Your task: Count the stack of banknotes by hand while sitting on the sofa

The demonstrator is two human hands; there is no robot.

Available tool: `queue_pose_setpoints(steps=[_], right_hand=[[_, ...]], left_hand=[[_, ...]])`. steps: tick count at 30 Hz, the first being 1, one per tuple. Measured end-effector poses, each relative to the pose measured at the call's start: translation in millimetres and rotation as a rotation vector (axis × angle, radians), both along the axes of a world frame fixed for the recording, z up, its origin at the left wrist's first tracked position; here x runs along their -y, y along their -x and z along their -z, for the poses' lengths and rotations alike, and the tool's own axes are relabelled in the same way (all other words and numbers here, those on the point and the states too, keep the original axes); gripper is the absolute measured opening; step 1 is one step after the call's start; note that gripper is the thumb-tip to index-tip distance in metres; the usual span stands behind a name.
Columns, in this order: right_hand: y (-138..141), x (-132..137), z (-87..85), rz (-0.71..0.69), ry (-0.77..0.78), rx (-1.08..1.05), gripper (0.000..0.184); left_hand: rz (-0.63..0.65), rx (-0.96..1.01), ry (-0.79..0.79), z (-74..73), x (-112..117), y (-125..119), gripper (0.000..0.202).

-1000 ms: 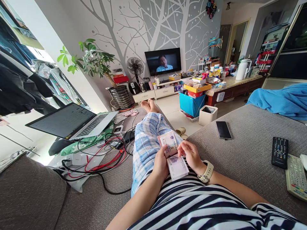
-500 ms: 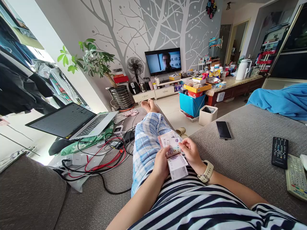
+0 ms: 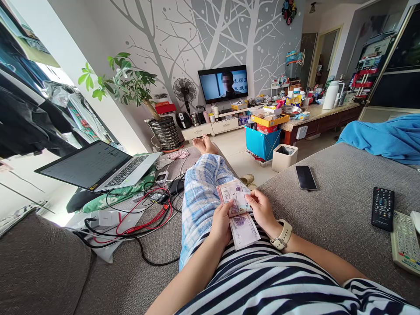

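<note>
Over my lap, my left hand (image 3: pixel 222 222) is closed on a small stack of banknotes (image 3: pixel 233 192), its thumb lying on top. A 5 shows on the uppermost notes, which are pale with purple print. My right hand (image 3: pixel 260 209) pinches the right edge of a top note between thumb and fingers; a cream watch (image 3: pixel 282 235) is on that wrist. Below the stack, purple-white banknote ends (image 3: pixel 244 229) hang toward my striped shirt (image 3: pixel 288 280). My left fingers are mostly hidden under the notes.
A laptop (image 3: pixel 127 168) and tangled cables (image 3: pixel 160 214) lie on the sofa to my left. On the right are a phone (image 3: pixel 306 178), a black remote (image 3: pixel 383 208), a pale remote (image 3: pixel 405 240) and a blue blanket (image 3: pixel 383 138). Ahead stand a bin (image 3: pixel 285 159) and a blue box (image 3: pixel 261 143).
The upper note in my hands has shifted and bent. The lower hanging notes now lie more in line, showing one broad purple face. My arms stay almost in place.
</note>
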State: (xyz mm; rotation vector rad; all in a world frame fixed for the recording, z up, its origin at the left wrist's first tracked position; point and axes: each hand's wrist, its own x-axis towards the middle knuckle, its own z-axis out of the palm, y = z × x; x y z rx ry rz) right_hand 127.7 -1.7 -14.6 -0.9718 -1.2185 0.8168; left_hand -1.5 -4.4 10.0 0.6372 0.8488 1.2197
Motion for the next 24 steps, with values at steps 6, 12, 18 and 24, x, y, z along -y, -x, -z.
queue_pose_setpoints(steps=[6,12,18,24], right_hand=[[-0.4,1.6,-2.9,0.006,-0.008,0.034,0.031],[-1.3,2.9,-4.6,0.011,-0.039,0.047,0.032],[-0.4,4.7,-6.3,-0.009,-0.054,0.026,0.031],[0.7,4.7,-6.6,-0.019,-0.048,-0.007,0.034]], left_hand=[[0.002,0.074,0.067,2.2,-3.4,-0.4,0.036],[-0.018,0.091,0.066,-1.6,-1.3,-1.7,0.034],[-0.028,0.074,0.068,-2.5,-1.4,-1.9,0.034],[-0.03,0.069,0.047,-2.4,-0.9,-2.3,0.033]])
